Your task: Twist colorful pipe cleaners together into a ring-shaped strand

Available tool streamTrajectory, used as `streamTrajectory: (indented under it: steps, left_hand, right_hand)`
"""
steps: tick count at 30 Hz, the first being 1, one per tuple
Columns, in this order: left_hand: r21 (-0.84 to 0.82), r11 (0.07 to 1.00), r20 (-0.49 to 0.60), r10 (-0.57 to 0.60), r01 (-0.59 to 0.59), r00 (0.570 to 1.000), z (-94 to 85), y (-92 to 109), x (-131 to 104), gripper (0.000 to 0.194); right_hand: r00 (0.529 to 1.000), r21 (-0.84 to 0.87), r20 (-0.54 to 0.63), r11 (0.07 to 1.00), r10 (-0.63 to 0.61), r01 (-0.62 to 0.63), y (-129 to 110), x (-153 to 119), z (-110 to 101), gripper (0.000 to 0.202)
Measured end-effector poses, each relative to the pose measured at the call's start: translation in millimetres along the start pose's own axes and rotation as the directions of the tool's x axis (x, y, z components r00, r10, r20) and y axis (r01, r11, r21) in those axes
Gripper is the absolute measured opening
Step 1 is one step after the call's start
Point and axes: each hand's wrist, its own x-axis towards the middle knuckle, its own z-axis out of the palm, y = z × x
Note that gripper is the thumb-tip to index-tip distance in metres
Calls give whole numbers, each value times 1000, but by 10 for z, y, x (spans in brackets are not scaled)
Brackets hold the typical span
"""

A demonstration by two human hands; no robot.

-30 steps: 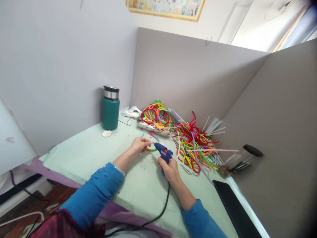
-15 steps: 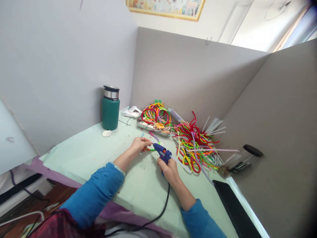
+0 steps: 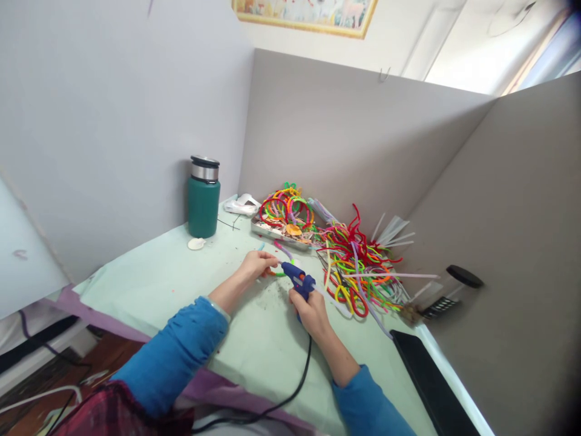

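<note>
My right hand (image 3: 310, 307) is wrapped round the handle of a blue glue gun (image 3: 297, 280), whose nozzle points left toward the fingertips of my other hand. My left hand (image 3: 258, 264) pinches at a multicoloured ring of fuzzy pipe cleaner (image 3: 284, 249). Purple, green and orange parts of this ring show behind the gun and beside my fingers; the rest is hidden. The nozzle lies close to my left fingertips, and whether it touches the ring cannot be told. A black cord (image 3: 302, 381) runs down from the gun.
A metal tray (image 3: 281, 238) holds coloured rings and small pieces. Right of it lies a tangled pile of pipe cleaners (image 3: 358, 260). A green bottle (image 3: 203, 203) stands at the back left near a white disc (image 3: 196, 243). A black slab (image 3: 429, 381) and a clear container (image 3: 447, 293) are at the right.
</note>
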Motion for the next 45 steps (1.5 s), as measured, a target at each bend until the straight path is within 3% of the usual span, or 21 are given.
streamTrajectory:
  steps: [45]
  left_hand:
    - [17, 1000, -12, 9, -9, 1000, -7, -40, 25, 25]
  right_hand:
    - [999, -79, -36, 997, -28, 25, 28, 13, 12, 34]
